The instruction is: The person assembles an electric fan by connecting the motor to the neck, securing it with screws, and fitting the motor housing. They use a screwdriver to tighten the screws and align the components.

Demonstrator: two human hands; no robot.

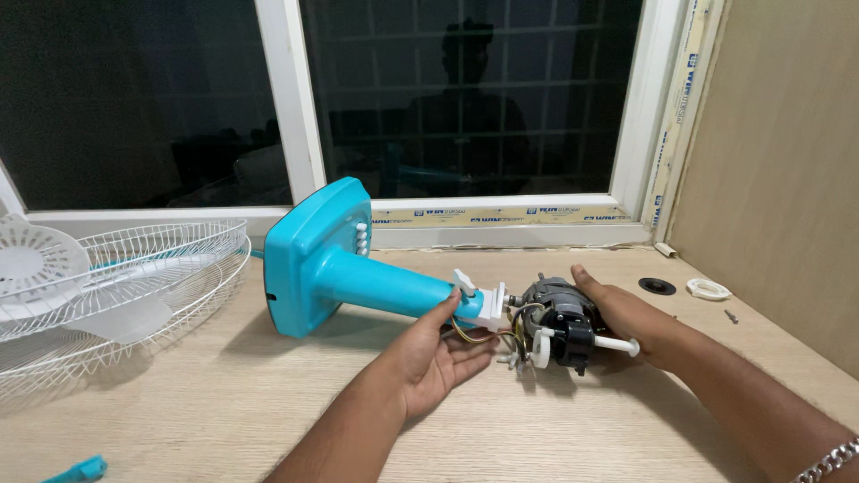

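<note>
1. While the turquoise fan stand (358,268) lies on its side on the wooden table (224,394), base toward the window (465,98), you work at the bared fan motor (555,322) at the end of its neck.
2. Your left hand (429,358) reaches under the white joint (488,304); its fingers are loosely curled, thumb touching the neck, not clamped on anything.
3. Your right hand (626,317) cups the motor from behind and steadies it; how firm the grip is, you cannot tell.
4. You seem to be at the joint and its loose wires (488,335); any next move there calls for a steady motor and no pull on those wires.
5. Wire fan guards (116,286) sit well apart at the left; a black ring (658,286), a white ring (709,289) and a screw (731,316) lie to the right.
</note>
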